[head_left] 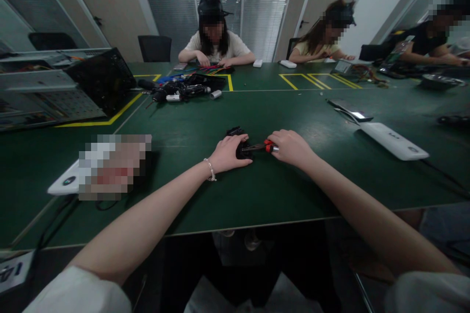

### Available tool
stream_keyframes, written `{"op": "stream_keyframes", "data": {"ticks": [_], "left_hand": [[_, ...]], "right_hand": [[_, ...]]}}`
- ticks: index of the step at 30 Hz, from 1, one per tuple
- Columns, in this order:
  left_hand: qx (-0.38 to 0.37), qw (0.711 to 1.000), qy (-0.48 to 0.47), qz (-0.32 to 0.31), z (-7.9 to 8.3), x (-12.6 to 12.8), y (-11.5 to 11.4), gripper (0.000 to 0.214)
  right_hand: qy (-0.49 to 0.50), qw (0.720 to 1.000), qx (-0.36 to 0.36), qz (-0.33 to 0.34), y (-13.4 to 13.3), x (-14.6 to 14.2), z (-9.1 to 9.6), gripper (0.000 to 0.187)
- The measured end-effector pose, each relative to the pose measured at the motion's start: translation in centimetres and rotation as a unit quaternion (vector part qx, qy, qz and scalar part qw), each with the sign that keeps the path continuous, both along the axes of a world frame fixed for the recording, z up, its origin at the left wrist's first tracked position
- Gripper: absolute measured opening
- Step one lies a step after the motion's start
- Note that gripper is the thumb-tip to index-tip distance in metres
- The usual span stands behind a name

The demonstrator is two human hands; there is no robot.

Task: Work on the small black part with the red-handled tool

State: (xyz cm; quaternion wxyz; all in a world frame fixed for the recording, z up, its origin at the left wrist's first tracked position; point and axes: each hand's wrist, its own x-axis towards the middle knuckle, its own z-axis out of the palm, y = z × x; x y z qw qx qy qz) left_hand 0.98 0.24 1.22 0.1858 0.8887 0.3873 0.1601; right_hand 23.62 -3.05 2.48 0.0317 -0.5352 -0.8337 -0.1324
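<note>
My left hand (229,152) is closed around a small black part (243,150) on the green table, its fingers and thumb gripping the sides. What kind of part it is I cannot make out; my fingers cover some of it. In my right hand (292,146) is a pair of pliers (259,147) with red handles, the fingers wrapped round them. The metal jaws point left and reach the black part. Whether the jaws are clamped on it is too small to tell.
A white power bank (394,141) and a phone (358,113) lie to the right. Left is another white device (66,180). Beyond are a black drill (161,93) amid cables and an opened computer case (44,88). Several people sit across the green table (271,195).
</note>
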Motion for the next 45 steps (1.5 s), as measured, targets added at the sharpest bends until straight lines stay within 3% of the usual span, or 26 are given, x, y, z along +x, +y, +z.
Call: {"op": "stream_keyframes", "data": {"ticks": [30, 39, 45], "left_hand": [[0.002, 1.000, 0.001, -0.003, -0.13, 0.03, 0.06, 0.072], [-0.002, 1.000, 0.005, -0.005, 0.02, 0.08, -0.04, 0.073], [-0.007, 1.000, 0.008, -0.001, 0.12, 0.07, -0.09, 0.072]], "right_hand": [[-0.007, 1.000, -0.005, -0.013, -0.21, -0.12, 0.13, 0.022], [-0.041, 0.999, 0.030, 0.001, -0.58, -0.24, 0.51, 0.023], [-0.027, 1.000, 0.005, -0.010, -0.52, -0.20, 0.38, 0.024]]}}
